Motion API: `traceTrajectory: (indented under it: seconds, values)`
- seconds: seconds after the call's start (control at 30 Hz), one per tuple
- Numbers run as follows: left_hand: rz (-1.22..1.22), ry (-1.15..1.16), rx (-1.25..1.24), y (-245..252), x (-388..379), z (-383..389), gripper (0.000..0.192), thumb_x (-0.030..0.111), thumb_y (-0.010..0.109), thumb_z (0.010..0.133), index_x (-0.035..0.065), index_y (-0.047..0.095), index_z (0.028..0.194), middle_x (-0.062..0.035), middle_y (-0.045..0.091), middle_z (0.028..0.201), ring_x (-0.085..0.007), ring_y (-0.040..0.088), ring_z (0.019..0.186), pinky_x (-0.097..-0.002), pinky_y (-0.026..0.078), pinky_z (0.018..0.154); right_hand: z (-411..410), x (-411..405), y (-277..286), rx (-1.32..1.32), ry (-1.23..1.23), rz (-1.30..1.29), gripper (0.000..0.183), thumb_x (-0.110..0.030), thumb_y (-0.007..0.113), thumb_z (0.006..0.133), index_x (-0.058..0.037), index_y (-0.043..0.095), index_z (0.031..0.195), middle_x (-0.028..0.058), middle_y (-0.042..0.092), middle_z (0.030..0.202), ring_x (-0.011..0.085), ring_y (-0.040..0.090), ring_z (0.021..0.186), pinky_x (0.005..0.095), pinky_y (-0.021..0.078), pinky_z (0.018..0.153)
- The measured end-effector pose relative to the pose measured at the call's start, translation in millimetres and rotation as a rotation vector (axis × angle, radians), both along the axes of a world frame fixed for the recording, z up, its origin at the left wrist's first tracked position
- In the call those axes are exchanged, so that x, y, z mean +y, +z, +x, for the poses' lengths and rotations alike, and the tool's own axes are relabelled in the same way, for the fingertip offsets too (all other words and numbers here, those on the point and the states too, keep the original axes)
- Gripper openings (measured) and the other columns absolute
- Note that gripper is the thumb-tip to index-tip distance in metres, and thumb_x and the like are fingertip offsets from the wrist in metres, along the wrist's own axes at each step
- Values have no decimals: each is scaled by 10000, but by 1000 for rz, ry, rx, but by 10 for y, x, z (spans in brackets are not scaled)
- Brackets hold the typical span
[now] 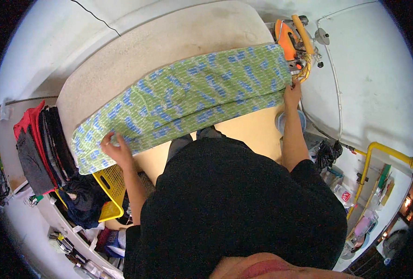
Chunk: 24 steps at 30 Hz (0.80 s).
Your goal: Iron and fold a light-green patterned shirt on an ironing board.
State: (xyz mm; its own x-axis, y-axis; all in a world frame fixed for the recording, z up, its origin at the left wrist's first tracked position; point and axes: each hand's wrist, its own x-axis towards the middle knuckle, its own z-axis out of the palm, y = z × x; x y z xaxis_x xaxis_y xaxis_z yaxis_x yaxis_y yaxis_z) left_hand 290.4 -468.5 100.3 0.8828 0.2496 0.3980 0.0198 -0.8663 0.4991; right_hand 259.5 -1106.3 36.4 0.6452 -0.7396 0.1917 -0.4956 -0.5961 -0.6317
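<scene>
A green cloth with blue and white marks (192, 94) lies folded lengthwise along the near side of a padded ironing board (171, 45). At the cloth's left end, my left hand (116, 148) hovers over or lightly touches it, thumb and fingers apart. My right hand (292, 93) pinches the cloth's right edge near the fold. Beyond that hand, an orange iron (286, 41) with a yellow-orange handle rests at the board's right end.
Dark, grey and red folded clothes (39, 146) hang or lie at the left. Below them is a yellow plastic basket (114, 188) with dark cloth beside it. A blue bucket (299, 122) and a yellow pipe (365, 167) are at the right.
</scene>
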Motion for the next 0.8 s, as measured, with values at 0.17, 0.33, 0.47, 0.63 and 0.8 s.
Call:
traceTrajectory:
  seconds: [0.17,0.33,0.47,0.63,0.8]
  values:
    - [-71,-331,67,35,-873,45,176,108,626,779,47,595,941,-150,569,997,-327,495,982,-440,354,880,83,242,269,-74,-137,1164,470,-366,617,826,-80,518,1186,100,592,1106,263,578,985,405,469,827]
    - [-73,-433,97,28,-1353,-3,212,115,647,746,80,607,951,-130,566,1069,-330,496,1019,-448,360,889,50,220,270,17,110,1202,565,-474,570,859,-79,485,1254,72,597,1135,215,597,970,352,504,803]
    - [-26,-549,181,80,-1463,-15,239,130,658,725,97,613,958,-100,562,1102,-324,488,1052,-455,360,892,-83,104,276,24,-72,1322,547,-394,611,846,-73,474,1267,94,588,1142,233,599,971,371,527,770]
    - [-49,-511,203,82,-1466,-26,229,152,663,735,93,611,949,-99,562,1103,-323,488,1069,-453,364,897,95,101,571,-193,137,1022,541,-196,630,825,-23,425,1294,113,552,1185,240,564,1018,347,484,820]
    - [-443,-606,223,130,-1415,91,222,217,598,854,88,594,1034,-122,564,1136,-296,509,1092,-394,387,935,656,1162,1387,-253,299,883,518,-152,653,806,-14,446,1260,109,550,1177,245,560,1005,337,467,841]
